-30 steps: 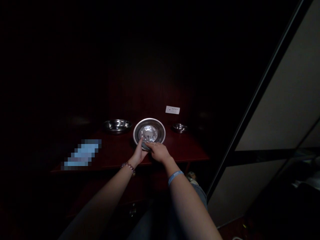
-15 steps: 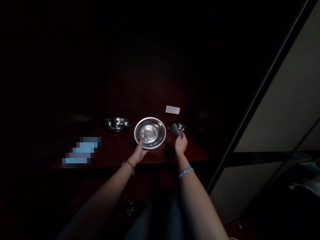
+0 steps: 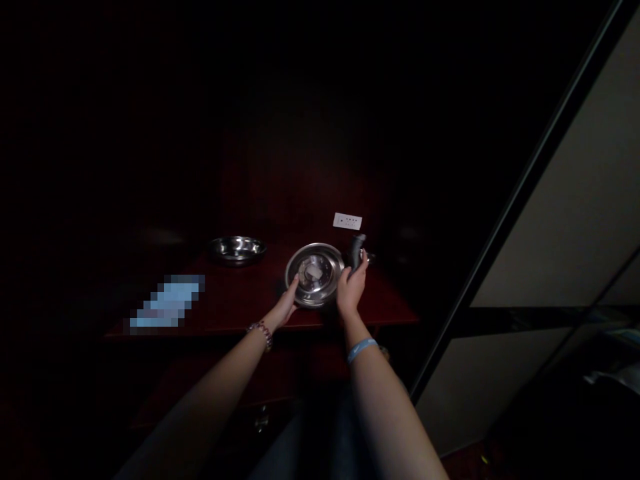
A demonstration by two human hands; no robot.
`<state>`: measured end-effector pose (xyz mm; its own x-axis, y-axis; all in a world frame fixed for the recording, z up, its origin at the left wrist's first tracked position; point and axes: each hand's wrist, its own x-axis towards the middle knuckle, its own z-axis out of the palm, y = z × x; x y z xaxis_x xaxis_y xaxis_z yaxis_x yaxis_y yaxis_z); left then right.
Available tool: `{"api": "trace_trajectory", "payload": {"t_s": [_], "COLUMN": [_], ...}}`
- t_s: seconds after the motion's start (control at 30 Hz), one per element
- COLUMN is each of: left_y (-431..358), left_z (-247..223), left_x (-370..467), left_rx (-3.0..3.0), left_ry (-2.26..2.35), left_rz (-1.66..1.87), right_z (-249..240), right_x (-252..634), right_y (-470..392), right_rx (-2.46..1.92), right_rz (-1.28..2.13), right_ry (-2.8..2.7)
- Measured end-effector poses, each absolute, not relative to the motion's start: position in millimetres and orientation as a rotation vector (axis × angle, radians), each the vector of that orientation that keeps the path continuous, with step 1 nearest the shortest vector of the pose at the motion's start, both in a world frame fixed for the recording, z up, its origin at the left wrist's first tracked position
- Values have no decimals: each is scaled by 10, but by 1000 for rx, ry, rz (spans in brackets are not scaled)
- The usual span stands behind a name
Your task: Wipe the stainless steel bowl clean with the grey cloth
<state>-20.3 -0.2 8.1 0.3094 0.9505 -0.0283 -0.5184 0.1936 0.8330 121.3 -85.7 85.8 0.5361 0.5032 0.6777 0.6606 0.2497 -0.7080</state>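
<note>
Leaning toward the camera, the metal bowl [image 3: 325,283] is above the shelf [image 3: 235,303], its lower rim near the front edge. The left hand [image 3: 285,309] has fingers closed on its rim, thumb inside, the others hidden beneath. The right hand's [image 3: 351,291] fingers wrap a dark object [image 3: 357,250], too dim to identify, which mostly hides a small dish [image 3: 371,258]. Shelf surface shows between the bowl and a pixelated patch [image 3: 167,301].

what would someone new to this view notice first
Probably the shiny metal bowl near the centre, held by the left hand, with a dark grey object upright in the right hand beside it. Then the pale blue pixelated patch at left and the white socket plate on the dark wall behind.
</note>
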Motion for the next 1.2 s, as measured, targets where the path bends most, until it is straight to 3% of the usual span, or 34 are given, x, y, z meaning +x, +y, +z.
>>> {"api": "trace_trajectory", "payload": {"t_s": [0.17,0.33,0.57,0.83,1.2], "left_y": [-43,-71,-100,-131,-72], "left_z": [81,112,151,169,126], "left_x": [-208,-218,-206,-217,-201], "left_rx": [872,865,885,892,956], "left_ry": [606,612,598,594,590], "left_rz": [1141,1140,1147,1138,1224], "right_z": [707,482,536,646,530], "right_x": [1131,996,938,911,877], "right_y": [-805,-645,-710,-792,-724], "right_rx": [-1294,-1487,-1541,-1691,-1406], "right_rz": [-356,-384,-349,-552,-125], "right_ry": [-1919,-2164,-2217,-2155,-2140]}}
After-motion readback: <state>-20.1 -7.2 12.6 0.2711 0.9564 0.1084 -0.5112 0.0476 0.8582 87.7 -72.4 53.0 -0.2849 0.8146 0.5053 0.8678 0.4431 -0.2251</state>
